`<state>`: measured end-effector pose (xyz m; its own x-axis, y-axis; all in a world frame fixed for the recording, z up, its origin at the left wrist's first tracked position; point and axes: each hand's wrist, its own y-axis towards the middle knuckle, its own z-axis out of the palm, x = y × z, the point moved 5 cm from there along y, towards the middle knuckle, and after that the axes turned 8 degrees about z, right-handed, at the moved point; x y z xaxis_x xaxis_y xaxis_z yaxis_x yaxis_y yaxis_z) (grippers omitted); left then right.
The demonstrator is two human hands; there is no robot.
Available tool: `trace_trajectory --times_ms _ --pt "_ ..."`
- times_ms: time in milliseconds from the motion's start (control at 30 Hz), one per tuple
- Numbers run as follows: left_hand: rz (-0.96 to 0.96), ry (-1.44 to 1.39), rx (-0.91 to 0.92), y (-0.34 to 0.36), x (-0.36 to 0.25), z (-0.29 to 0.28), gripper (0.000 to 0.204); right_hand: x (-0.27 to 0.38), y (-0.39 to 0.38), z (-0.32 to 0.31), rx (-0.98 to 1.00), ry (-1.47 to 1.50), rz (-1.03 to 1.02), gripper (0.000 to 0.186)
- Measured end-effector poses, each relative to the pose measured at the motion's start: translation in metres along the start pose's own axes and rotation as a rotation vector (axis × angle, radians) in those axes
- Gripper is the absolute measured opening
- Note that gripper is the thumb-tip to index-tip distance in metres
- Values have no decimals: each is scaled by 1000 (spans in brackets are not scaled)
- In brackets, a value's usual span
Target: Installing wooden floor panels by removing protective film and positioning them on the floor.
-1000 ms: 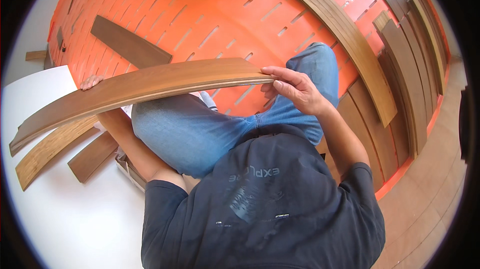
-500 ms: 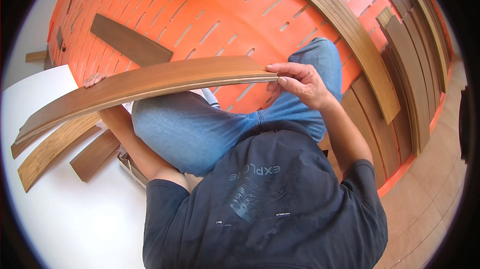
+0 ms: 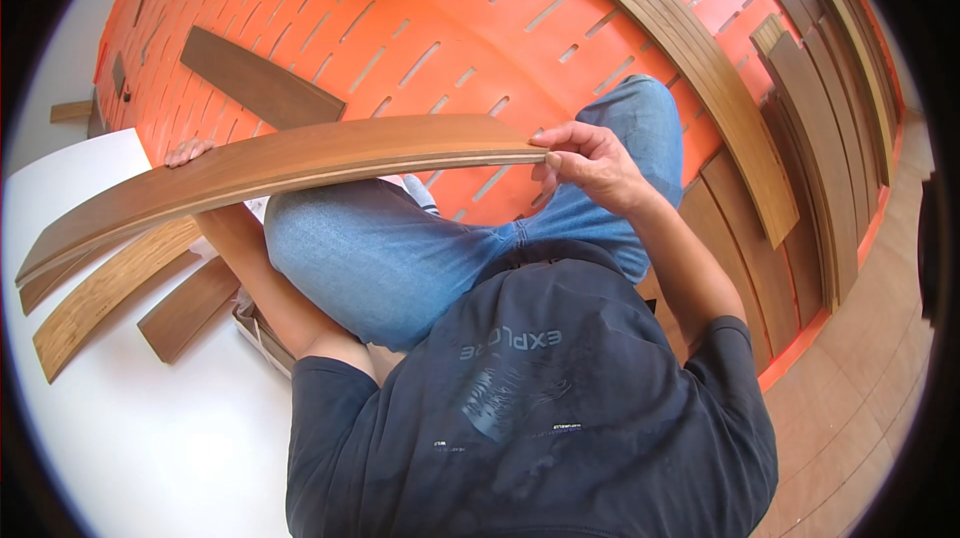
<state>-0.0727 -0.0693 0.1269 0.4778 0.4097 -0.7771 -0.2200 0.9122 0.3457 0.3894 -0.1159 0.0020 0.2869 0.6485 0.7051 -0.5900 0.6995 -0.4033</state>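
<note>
I hold a long reddish-brown wooden plank (image 3: 320, 153) crosswise over my bent left knee, its layered edge toward me. My left hand (image 3: 188, 154) grips it from underneath, fingertips curled over the far edge and the palm hidden. At the plank's right end, my right hand (image 3: 590, 163) pinches the corner between thumb and fingers, with some fingers behind it. Beneath the plank's left part, more planks (image 3: 110, 298) lie on a white sheet (image 3: 130, 438), one lighter and streaky.
An orange slotted underlay (image 3: 420, 18) spreads ahead, bearing a loose dark plank (image 3: 260, 78) and a long grooved plank (image 3: 690, 68). Rows of planks (image 3: 820, 168) line the right, beside a tan floor (image 3: 850, 388). A box (image 3: 255, 338) sits by my left arm.
The plank and my right hand have shifted slightly, a little higher than a second ago; since half a second ago the plank moved slightly left. My grip looks much the same.
</note>
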Motion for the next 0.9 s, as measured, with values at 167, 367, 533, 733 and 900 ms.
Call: trace_trajectory --times_ms 167,367,533,733,900 --pt "-11 -174 -14 -2 2 0 17 -12 -4 0 -13 -55 69 31" --pt "0 -228 -92 -3 3 3 20 -5 -12 6 83 -53 -8 33" --pt "10 -117 -72 1 2 -10 18 2 -14 9 99 -92 -29 32" --pt "-29 -424 -99 9 4 -15 14 2 -9 7 31 -87 18 28" --pt "-20 -435 -165 8 7 -9 12 -9 -8 4 5 -81 45 30"
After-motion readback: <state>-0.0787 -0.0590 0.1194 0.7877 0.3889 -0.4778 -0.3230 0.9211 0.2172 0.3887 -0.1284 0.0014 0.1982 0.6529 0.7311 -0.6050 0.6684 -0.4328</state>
